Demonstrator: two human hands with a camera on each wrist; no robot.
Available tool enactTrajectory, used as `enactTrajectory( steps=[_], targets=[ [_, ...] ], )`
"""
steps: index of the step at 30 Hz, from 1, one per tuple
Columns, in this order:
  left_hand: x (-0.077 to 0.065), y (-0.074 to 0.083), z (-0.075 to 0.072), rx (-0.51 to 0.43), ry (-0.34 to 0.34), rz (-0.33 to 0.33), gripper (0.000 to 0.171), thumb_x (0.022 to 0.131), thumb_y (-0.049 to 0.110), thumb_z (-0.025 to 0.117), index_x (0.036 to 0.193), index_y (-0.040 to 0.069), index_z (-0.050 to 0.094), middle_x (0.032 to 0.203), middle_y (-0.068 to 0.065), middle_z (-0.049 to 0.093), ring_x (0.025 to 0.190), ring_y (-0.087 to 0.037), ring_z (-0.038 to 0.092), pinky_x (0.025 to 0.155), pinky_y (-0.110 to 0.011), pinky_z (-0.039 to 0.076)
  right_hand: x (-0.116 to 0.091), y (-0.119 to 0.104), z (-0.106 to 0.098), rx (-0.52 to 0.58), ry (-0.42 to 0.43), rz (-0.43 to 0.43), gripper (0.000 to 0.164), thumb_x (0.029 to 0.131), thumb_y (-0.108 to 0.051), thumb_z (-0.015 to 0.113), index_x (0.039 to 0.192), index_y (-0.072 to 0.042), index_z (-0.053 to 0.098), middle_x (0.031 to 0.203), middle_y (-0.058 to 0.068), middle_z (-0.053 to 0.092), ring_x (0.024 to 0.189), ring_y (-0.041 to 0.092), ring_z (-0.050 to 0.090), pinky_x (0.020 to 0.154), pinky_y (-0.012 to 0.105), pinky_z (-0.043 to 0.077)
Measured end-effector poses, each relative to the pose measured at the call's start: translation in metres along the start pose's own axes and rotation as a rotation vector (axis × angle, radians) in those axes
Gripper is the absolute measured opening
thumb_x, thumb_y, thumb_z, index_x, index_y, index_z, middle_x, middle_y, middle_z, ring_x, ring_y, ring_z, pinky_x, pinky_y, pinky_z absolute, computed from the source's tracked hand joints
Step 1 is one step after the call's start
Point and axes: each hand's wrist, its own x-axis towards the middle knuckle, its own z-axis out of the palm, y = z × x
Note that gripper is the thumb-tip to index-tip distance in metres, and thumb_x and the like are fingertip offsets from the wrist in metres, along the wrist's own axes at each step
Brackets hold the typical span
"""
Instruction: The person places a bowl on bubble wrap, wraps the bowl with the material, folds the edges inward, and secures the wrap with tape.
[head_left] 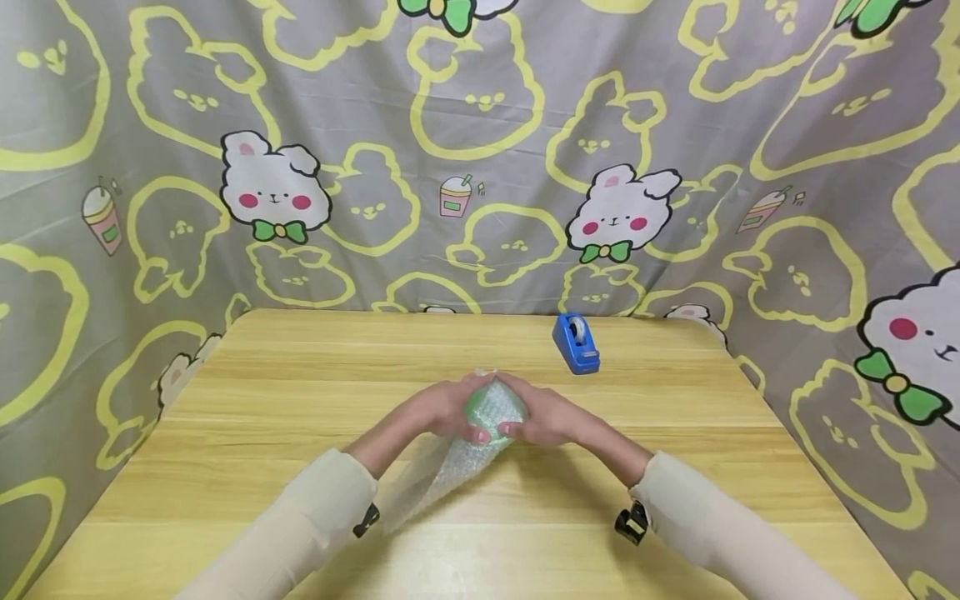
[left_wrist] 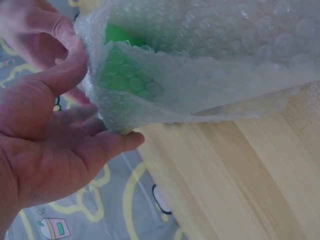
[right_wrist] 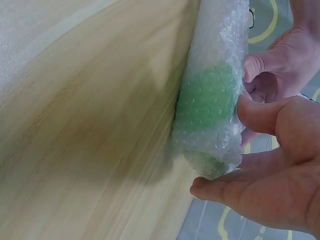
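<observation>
A green object point(left_wrist: 119, 34) of unclear kind lies rolled inside clear bubble wrap point(head_left: 459, 468). My left hand point(head_left: 452, 407) holds one side of the roll, thumb on the near face and fingers behind it. On the opposite side my right hand point(head_left: 551, 417) grips the same bundle, and the two thumbs nearly meet in front. In the left wrist view one end of the wrap gapes, with green showing inside. A loose tail of wrap trails down toward the lower left in the head view. The right wrist view shows the green through a tight layer of bubbles.
A blue tape dispenser point(head_left: 577, 343) with a roll of tape stands at the back right of the wooden table point(head_left: 300, 367). Behind and around the table hangs a grey curtain point(head_left: 510, 192) with cartoon figures. Each wrist wears a small black camera.
</observation>
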Motion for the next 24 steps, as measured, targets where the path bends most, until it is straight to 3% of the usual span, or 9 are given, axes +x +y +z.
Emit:
enactTrajectory(
  steps=[9,24],
  targets=[
    [0.0,-0.003,0.001,-0.015,0.01,0.009,0.101,0.085,0.03,0.083,0.164,0.024,0.02,0.165,-0.018,0.03,0.14,-0.044,0.045,0.113,-0.055,0.04,0.004,0.001,-0.002,-0.012,0.009,-0.007,0.087,0.09,-0.029,0.077,0.161,-0.016,0.028,0.153,0.022,0.048,0.131,0.041,0.054,0.105,0.055,0.048],
    [-0.001,-0.002,0.001,-0.044,0.015,-0.005,0.1,0.085,0.032,0.083,0.163,0.026,0.021,0.164,-0.018,0.031,0.14,-0.044,0.045,0.113,-0.057,0.04,0.006,0.006,-0.012,0.036,-0.088,0.008,0.095,0.089,-0.033,0.079,0.163,-0.017,0.022,0.16,0.021,0.037,0.14,0.043,0.045,0.112,0.057,0.041]
  ],
)
